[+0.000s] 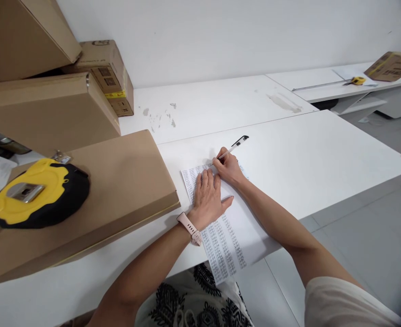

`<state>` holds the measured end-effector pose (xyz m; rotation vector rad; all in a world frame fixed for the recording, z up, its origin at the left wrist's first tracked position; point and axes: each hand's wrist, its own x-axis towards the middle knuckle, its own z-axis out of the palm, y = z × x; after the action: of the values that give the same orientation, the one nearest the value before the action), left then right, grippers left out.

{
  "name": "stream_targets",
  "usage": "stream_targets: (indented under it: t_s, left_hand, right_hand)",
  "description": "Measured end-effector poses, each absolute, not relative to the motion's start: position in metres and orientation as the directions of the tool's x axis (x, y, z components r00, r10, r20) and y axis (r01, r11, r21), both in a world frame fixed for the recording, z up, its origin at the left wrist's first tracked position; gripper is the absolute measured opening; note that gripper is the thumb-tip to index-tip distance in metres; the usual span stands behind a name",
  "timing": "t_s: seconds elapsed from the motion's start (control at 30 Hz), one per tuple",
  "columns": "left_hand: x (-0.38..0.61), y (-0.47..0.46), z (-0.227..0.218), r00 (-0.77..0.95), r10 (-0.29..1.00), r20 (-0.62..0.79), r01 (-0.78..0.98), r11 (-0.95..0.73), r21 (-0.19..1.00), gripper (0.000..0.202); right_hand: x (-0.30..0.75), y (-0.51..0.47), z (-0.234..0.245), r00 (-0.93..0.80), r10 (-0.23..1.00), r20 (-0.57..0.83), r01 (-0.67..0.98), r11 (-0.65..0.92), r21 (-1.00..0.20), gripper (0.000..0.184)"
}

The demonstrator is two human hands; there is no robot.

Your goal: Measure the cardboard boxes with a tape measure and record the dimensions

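While the pen [236, 144] slants up toward the far edge of the bench [305, 159], its tip rests on the upper end of the printed sheet [227, 236]. The right hand [228, 169] grips it, fingers [220, 161] closed around the barrel low down near the tip, and the black cap end sticks out well above the knuckles. The sheet lies askew at the near edge of the bench, and its lower end hangs out past that edge. It is filled with rows of print too small to read.

The left hand [207, 197] lies flat on the sheet just beside the right one, palm down, fingers stretched out and holding nothing. A pale pink watch strap [189, 227] circles its wrist.

Toward the left edge of the bench lies a flat cardboard box [125, 181], its near corner close to the left wrist. A yellow and black tape measure [37, 195] sits on top of it. Behind it, more cardboard boxes [50, 109] are stacked toward the far left corner, against the wall. Well apart, at the far right, a second tape measure [357, 81] and a small carton [391, 66] rest on another bench.
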<state>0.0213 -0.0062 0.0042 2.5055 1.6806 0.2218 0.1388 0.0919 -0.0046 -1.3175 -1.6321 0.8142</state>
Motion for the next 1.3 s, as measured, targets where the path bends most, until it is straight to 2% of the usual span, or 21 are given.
stream_targets:
  t_s: [1.3]
  left_hand:
    - [0.0207, -0.0065, 0.0038, 0.374, 0.925, 0.072, 0.906, -0.381, 0.183, 0.081]
  right_hand:
    - [0.1393, 0.0920, -0.0031, -0.061, 0.970, 0.237, 0.460, 0.238, -0.856, 0.017]
